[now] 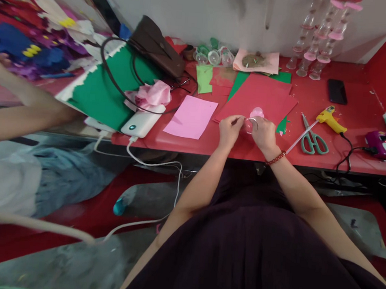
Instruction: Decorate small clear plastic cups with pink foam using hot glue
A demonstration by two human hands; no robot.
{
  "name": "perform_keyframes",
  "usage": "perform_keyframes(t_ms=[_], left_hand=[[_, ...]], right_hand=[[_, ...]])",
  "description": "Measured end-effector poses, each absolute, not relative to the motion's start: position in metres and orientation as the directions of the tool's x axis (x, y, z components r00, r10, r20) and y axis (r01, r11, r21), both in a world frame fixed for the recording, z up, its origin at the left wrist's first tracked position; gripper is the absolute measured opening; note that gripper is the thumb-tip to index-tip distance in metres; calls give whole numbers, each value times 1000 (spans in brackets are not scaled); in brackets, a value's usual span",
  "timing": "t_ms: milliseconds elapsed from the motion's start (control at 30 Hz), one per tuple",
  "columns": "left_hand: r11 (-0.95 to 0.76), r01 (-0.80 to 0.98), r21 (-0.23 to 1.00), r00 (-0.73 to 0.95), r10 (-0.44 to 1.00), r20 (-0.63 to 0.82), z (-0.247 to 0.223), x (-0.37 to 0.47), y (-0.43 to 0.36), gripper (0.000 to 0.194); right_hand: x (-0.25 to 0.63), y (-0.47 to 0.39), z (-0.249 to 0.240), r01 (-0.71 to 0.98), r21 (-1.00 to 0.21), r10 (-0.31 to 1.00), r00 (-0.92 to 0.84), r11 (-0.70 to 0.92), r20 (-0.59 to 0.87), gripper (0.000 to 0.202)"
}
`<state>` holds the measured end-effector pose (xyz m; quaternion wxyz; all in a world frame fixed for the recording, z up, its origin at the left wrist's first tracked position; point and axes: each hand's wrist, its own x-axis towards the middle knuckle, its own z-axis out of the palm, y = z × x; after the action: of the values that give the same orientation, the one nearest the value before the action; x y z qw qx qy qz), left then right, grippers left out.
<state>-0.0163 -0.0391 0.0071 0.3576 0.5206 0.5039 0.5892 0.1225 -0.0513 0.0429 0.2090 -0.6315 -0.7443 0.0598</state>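
Observation:
Over the front part of the red table, my left hand (pixel 230 130) and my right hand (pixel 264 133) are close together. Between them they hold a small clear cup with a pink tint (pixel 249 125), fingers closed on its two sides. A round pink piece (pixel 257 112) shows just behind the cup, against red paper sheets (pixel 253 93). A braided bracelet is on my right wrist. Right of my right hand lie grey-green scissors (pixel 314 141) and a yellow glue gun (pixel 331 120) with a long glue stick in it. A pink sheet (pixel 191 117) lies left of my left hand.
Stacked clear cups with pink discs (pixel 321 39) stand at the back right, near a black phone (pixel 337 91). Loose cups (pixel 214 57) and a brown case (pixel 158 46) are further left. A white power bank (pixel 143 120) trails a cable. Another person's arm (pixel 25 109) is at far left.

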Motion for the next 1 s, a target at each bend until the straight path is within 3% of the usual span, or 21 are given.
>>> perform_keyframes(t_ms=[500,767,933,1000], left_hand=[[-252,297,921,-134,944,302,14,-16,-46,13],[-248,218,944,-328,893,310,1,-21,-33,12],[-288,131,949,-396,862,316,-12,-22,-26,29],[-323,156,934,-341,869,357,-17,-24,-23,36]], right_hand=[[125,-50,40,906,-359,956,-133,224,262,36],[125,-50,31,850,-436,922,-134,296,364,33],[129,-42,20,818,-483,898,-89,313,430,27],[130,-40,17,797,-511,892,-73,321,446,25]])
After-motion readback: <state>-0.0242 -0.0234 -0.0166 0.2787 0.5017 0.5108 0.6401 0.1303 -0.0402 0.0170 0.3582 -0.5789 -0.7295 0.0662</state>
